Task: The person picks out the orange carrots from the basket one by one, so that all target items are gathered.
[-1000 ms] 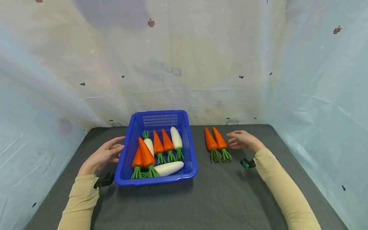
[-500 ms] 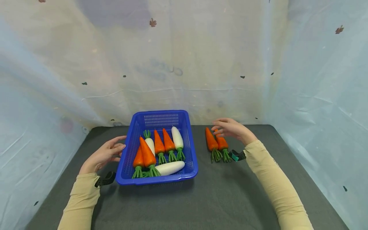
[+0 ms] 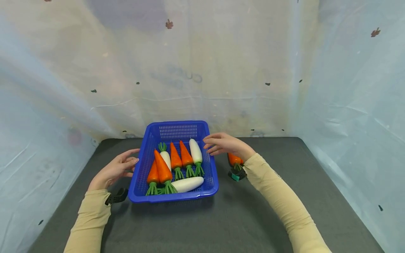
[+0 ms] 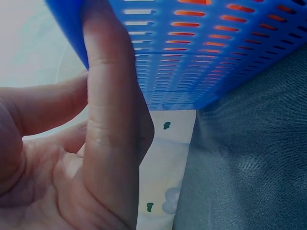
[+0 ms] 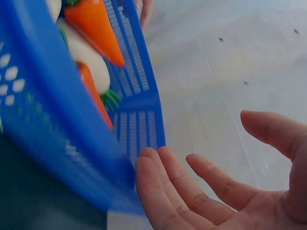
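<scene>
Left hand has loose fingers against the left rim of the basket; right hand is relaxed by the right rim, not gripping. Basket's on the table, probably light, stiffish, kinda slick plastic. Best held under both side rims.

The left sleeve and right sleeve are tan. The left wristband is black; the right wristband is black with a green patch.
</scene>
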The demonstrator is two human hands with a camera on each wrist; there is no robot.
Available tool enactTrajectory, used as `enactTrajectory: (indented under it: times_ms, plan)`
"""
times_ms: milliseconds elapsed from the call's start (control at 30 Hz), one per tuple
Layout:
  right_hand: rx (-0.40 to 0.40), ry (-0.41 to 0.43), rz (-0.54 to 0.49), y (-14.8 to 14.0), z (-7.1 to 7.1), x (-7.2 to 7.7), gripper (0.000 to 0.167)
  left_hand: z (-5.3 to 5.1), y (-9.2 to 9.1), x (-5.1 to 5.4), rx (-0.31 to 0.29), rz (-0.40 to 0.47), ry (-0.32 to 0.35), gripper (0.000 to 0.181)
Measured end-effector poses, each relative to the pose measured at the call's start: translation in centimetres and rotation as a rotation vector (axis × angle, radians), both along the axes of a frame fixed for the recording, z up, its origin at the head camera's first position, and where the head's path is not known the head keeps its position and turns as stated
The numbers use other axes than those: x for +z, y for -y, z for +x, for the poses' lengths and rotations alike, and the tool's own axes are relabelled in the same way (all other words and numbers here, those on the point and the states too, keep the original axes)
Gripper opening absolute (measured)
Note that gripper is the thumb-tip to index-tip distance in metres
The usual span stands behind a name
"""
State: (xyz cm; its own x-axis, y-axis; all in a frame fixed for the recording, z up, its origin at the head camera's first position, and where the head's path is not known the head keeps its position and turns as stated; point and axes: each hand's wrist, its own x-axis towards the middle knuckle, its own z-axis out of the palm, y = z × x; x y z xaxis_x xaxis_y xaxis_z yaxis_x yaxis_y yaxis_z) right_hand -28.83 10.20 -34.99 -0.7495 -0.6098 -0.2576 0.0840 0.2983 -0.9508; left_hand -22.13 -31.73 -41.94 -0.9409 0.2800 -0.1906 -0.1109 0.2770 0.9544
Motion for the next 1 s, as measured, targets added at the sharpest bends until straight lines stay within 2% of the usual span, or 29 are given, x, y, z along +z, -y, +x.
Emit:
enactTrajectory:
  times_ms: [167, 467, 800, 1000]
  plan:
    - [0.055, 0.012, 0.007, 2.8, 0.1, -0.3, 0.047, -0.3, 0.0, 0.0, 0.001, 0.007, 0.009, 0.068]
    - [0.112, 0.026, 0.024, 7.1, 0.8, -1.8, 0.046, -0.5, -0.1, -0.2, 0.012, 0.005, 0.017, 0.068]
    - [0.114, 0.061, 0.063, 9.8, 1.1, -2.7, 0.045, -0.2, -0.1, -0.2, 0.013, 0.002, 0.014, 0.069]
    - [0.148, 0.095, 0.082, 11.1, 1.3, -3.3, 0.049, -0.1, 0.0, -0.2, 0.012, 0.009, 0.012, 0.068]
